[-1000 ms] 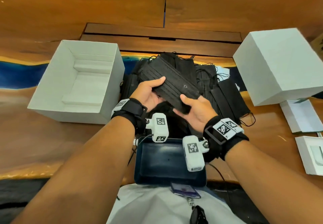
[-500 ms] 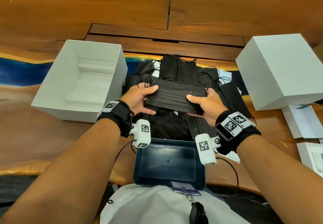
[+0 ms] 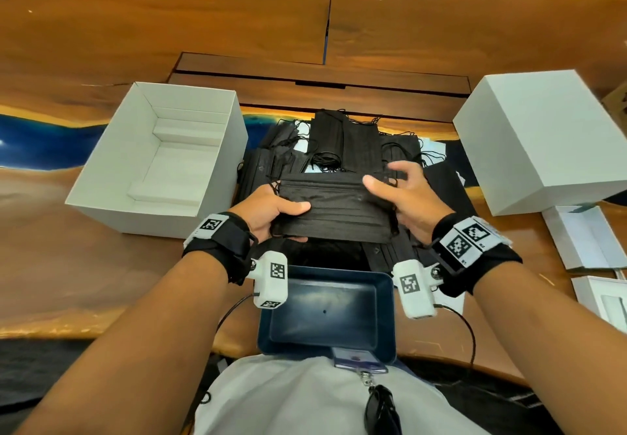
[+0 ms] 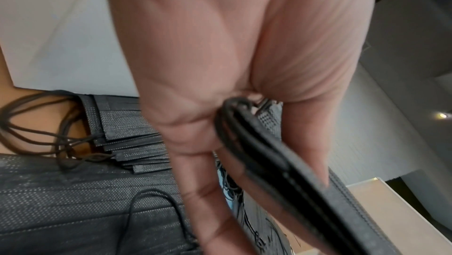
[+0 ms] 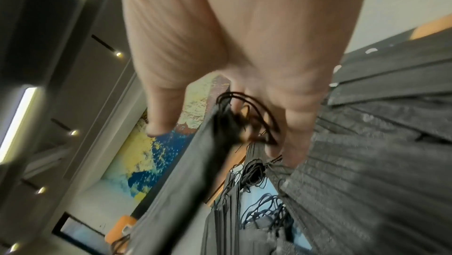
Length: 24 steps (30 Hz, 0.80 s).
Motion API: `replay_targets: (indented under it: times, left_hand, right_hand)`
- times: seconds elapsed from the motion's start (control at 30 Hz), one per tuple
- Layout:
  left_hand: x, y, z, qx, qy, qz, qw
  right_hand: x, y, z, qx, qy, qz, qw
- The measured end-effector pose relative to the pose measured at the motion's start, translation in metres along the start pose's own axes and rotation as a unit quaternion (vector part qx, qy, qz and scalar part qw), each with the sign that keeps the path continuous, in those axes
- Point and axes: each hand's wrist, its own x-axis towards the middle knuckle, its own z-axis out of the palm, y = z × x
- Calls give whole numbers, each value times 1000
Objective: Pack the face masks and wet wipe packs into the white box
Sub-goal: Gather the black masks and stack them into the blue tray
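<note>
I hold a flat stack of black face masks (image 3: 334, 212) level over the table's middle, above a loose pile of black masks (image 3: 342, 135). My left hand (image 3: 293, 220) grips its left end, thumb on top and fingers underneath. My right hand (image 3: 386, 197) holds the right end, thumb on top and index finger raised. In the left wrist view the held stack (image 4: 305, 182) sits in the grip of my left hand (image 4: 244, 143). In the right wrist view the held stack (image 5: 195, 172) has its ear loops bunched against my fingers (image 5: 293, 124). The open white box (image 3: 101, 176) stands left with nothing in it.
A white box lid (image 3: 543, 135) stands at the right, with smaller white boxes (image 3: 583, 237) beside it. A dark blue tray (image 3: 325, 315) sits at the near table edge. Pale blue packets (image 3: 432, 146) peek from under the pile of masks.
The held stack has turned from a diagonal tilt to level and come nearer to me. My right index finger has lifted off it.
</note>
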Motion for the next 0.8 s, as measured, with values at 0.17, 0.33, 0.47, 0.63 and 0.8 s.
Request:
replay_targets:
  times: [0.17,0.33,0.47,0.63,0.8]
  left_hand:
    - [-4,-7,2,9,-21,4,1000]
    - [-11,-13,-6,97,-54,-28,993]
    - [-14,-22,-10,269,-103,-65,955]
    - [-19,-36,-1,418,-147,-111,890]
    - [-23,-37,14,575,-165,-107,795]
  right_hand:
    - [-9,-5,-3,-132,-158,-7,979]
    - [-26,5,-5,-185,-232,71,952]
    - [-36,22,0,-264,-274,103,919]
    - [-41,34,7,-435,-306,66,844]
    - [-46,45,12,-485,-315,104,809]
